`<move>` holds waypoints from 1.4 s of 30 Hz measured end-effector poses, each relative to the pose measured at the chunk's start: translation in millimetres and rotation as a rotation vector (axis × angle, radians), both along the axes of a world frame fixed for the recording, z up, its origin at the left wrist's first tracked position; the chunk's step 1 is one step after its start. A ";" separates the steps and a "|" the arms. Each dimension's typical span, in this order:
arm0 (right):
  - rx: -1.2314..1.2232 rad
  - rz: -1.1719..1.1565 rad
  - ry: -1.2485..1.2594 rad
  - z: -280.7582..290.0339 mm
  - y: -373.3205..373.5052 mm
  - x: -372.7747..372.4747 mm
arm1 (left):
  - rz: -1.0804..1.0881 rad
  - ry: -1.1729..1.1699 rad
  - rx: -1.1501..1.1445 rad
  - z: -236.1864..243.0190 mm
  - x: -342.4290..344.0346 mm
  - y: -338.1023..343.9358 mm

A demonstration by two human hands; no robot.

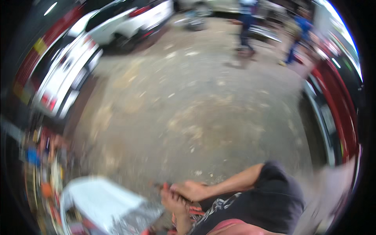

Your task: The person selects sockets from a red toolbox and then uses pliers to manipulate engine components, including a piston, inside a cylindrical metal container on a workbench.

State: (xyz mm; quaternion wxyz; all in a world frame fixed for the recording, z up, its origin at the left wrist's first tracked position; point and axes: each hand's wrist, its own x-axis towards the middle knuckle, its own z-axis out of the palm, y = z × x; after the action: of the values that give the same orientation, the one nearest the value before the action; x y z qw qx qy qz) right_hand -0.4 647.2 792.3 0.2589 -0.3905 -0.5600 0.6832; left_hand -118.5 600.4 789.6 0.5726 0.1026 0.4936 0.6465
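Observation:
My left hand [175, 202] and my right hand [194, 190] meet in front of my body, low in the picture. Their fingers are closed around a small, slender tool [166, 185] with red-orange parts and a dark tip that points left. Motion blur and the fingers hide its exact kind. To the left of my hands is a large white panel [102, 194], shaped like a car body part. Crumpled grey, shiny sheeting [137, 217] covers its nearer end.
Cluttered tools and containers [47, 164] line the left side. Two white cars [67, 74] [129, 23] stand at the left and back left, a red car [337, 98] at the right. Two people [246, 27] [298, 37] are at the back. The concrete floor [203, 113] is stained.

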 end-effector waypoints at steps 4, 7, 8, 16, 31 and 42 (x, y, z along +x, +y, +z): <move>-0.425 0.285 -0.027 23.7 106.9 1.2 | -0.414 -0.063 -0.020 10.8 -50.2 89.6; -0.470 0.392 -0.006 23.6 167.1 -66.6 | -0.398 -0.012 -0.062 8.8 -114.7 125.4; -0.435 0.281 0.069 13.1 175.4 -82.1 | -0.313 0.140 -0.064 -2.9 -125.1 136.2; -0.409 0.235 0.149 41.2 312.6 -253.8 | -0.043 0.369 -0.020 51.6 -256.5 285.1; -0.364 0.411 0.015 21.8 629.7 -636.0 | 0.525 0.366 -0.097 34.5 -585.3 576.5; -0.525 1.139 -0.238 -6.4 806.3 -963.1 | 0.326 0.094 -0.099 -11.5 -906.9 672.7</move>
State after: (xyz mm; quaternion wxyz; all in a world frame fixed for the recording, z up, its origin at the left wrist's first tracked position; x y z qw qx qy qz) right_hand -963.5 1453.6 785.8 -0.3132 -0.1552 -0.5185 0.7804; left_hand -1025.5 1273.1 778.1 0.4408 0.0233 0.5611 0.7002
